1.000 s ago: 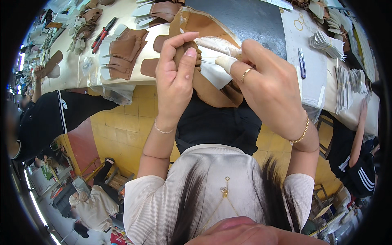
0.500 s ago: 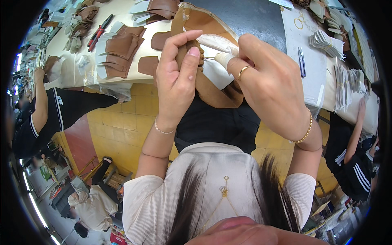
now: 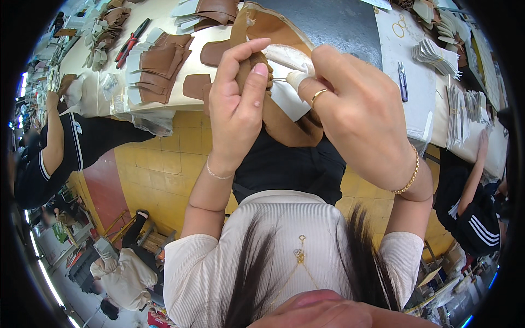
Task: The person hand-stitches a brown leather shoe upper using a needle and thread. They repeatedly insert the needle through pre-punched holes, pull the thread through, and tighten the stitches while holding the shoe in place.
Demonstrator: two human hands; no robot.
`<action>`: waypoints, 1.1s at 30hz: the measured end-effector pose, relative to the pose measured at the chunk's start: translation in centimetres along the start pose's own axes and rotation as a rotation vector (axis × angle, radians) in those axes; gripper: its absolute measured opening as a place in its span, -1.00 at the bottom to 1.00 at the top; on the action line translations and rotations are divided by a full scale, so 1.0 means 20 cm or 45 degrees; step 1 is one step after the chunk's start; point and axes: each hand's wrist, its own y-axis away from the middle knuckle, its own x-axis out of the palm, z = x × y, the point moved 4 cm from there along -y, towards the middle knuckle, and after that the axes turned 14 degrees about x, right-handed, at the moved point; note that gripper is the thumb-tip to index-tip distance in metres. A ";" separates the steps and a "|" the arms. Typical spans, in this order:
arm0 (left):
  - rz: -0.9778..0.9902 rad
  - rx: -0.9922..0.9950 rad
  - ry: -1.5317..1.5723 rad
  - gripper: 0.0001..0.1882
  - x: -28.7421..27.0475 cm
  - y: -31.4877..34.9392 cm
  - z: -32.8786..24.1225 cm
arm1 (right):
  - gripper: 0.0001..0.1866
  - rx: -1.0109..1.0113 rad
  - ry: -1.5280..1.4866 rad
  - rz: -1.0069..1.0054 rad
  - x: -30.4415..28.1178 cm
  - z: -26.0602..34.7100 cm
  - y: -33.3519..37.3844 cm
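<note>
My left hand (image 3: 239,104) grips a tan leather piece (image 3: 285,124), its thumb and fingers closed on a gathered, pleated edge. The leather curves around pale lining and white material. My right hand (image 3: 358,112) is closed, with white tape (image 3: 297,81) wrapped round a fingertip. From that fingertip a thin metal needle (image 3: 279,79) points left and meets the pleated edge beside my left thumb. The grip on its far end is partly hidden behind my fingers.
On the table lie stacked brown leather pieces (image 3: 165,60), red-handled pliers (image 3: 130,45), blue-handled snippers (image 3: 403,82) and bundled white strips (image 3: 462,115). A dark grey slab (image 3: 350,27) lies beyond my hands. Other people work at the left (image 3: 52,128) and right (image 3: 474,213).
My right hand has shifted slightly left, bringing the taped fingertip a little closer to the pleated edge. The left hand keeps its hold on the leather.
</note>
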 end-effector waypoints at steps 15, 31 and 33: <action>0.362 -0.083 -0.593 -0.55 -0.01 0.07 -0.07 | -0.93 -0.075 0.015 0.303 0.17 0.09 0.03; 1.236 0.886 -1.002 -0.55 0.06 -0.33 -0.20 | -0.82 0.156 -0.728 0.544 0.24 -0.32 -0.02; 1.331 1.065 -0.850 -0.74 0.12 -0.41 -0.17 | -0.84 0.237 -0.817 0.573 0.19 -0.40 -0.03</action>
